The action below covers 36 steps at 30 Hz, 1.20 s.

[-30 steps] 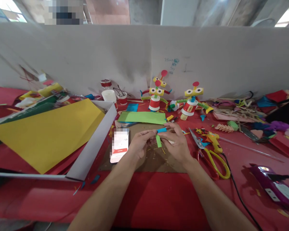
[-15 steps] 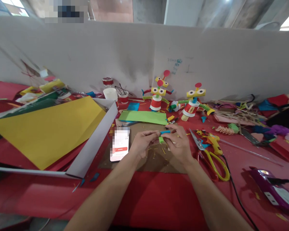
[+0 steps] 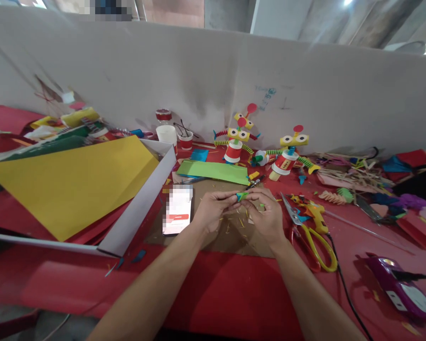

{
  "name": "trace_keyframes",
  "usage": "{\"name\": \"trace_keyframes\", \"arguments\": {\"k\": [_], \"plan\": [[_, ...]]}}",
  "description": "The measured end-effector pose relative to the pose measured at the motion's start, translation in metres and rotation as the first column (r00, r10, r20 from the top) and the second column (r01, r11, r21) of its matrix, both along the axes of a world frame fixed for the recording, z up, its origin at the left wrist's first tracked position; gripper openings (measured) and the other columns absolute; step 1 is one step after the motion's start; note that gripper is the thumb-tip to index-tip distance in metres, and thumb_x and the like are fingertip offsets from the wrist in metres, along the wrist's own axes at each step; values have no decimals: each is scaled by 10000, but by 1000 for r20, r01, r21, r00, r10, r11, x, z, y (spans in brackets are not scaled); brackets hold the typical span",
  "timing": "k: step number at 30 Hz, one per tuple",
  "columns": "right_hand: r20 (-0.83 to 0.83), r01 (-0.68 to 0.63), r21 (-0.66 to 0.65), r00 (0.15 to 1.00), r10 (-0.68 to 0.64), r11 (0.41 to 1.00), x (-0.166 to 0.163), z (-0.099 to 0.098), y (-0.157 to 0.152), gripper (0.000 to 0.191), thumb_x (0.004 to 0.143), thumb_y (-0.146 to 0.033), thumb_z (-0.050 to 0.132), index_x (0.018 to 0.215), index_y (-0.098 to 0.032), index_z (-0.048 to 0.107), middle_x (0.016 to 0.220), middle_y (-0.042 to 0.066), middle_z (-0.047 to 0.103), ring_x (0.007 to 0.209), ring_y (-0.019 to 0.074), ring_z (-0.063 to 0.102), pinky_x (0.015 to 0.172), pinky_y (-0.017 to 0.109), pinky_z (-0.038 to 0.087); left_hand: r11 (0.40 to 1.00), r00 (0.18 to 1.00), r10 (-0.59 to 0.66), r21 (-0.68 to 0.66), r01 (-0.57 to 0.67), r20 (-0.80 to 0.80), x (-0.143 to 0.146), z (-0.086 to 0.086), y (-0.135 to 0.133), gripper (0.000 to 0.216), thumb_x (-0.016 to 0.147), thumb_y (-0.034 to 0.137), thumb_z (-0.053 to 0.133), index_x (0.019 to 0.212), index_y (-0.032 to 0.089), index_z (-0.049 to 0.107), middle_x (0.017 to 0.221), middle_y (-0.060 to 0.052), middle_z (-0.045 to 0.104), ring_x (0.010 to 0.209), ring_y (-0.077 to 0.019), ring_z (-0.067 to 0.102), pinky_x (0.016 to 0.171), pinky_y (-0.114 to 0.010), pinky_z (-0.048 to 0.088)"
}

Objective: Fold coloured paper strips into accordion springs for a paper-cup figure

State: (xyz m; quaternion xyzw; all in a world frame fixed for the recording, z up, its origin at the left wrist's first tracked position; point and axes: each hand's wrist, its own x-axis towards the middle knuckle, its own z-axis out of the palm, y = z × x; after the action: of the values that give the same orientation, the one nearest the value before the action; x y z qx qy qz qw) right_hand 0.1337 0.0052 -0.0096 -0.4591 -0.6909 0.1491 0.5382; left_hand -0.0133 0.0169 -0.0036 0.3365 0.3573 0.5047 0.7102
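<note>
I watch the left hand [image 3: 212,209] and the right hand [image 3: 268,210] meet above a brown board [image 3: 230,240], both pinching a small blue-and-green piece [image 3: 241,196] between them. Beside the left hand I see a lit phone [image 3: 179,208], and farther left a white box [image 3: 142,201] with yellow paper [image 3: 88,184] in it. To the right lie scissors [image 3: 298,220] beside a glue gun [image 3: 317,215]. Beyond the hands I make out green paper [image 3: 213,171] and cup figures [image 3: 233,152].

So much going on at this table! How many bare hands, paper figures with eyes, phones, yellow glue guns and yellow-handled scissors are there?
Hands: 2, left hand and right hand, fingertips on a blue-and-green piece
Figures with eyes: 3
Phone: 1
Yellow glue gun: 1
Yellow-handled scissors: 1 pair
Total: 8
</note>
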Motion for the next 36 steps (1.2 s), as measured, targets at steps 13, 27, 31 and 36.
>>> {"name": "trace_keyframes", "arguments": {"k": [13, 27, 31, 36], "plan": [[-133, -19, -208, 991, -9, 978, 3, -3, 1, 157, 741, -299, 651, 846, -203, 583, 871, 43, 631, 856, 197, 588, 779, 348, 462, 1000, 999, 3, -16, -4, -51, 2, 2, -3, 314, 513, 286, 827, 783, 148, 747, 759, -81, 723, 754, -190, 660, 851, -387, 486], [-546, -327, -520, 838, -12, 789, 3, 0, 3, 226, 603, -305, 760, 695, -199, 582, 640, -26, 596, 557, 122, 533, 486, 234, 416, 993, 960, 42, 122, -8, -275, 4, 7, -4, 234, 579, 177, 754, 812, 158, 748, 744, -65, 721, 656, -143, 609, 701, -299, 472], [-479, -275, -486, 878, 11, 830, 2, 1, 2, 251, 623, -324, 746, 788, -190, 613, 782, 12, 653, 710, 147, 598, 652, 274, 475, 990, 965, 35, 138, 1, -261, 3, 6, -3, 209, 616, 215, 735, 814, 152, 751, 728, -63, 711, 669, -141, 604, 723, -296, 472], [-389, -256, -473, 919, 61, 843, -1, 0, 2, 253, 680, -323, 692, 881, -179, 636, 870, 54, 674, 808, 176, 627, 746, 312, 491, 993, 966, 33, 122, -1, -255, 2, 2, -3, 284, 627, 284, 747, 874, 144, 746, 757, -79, 708, 696, -155, 599, 713, -294, 464]]}}
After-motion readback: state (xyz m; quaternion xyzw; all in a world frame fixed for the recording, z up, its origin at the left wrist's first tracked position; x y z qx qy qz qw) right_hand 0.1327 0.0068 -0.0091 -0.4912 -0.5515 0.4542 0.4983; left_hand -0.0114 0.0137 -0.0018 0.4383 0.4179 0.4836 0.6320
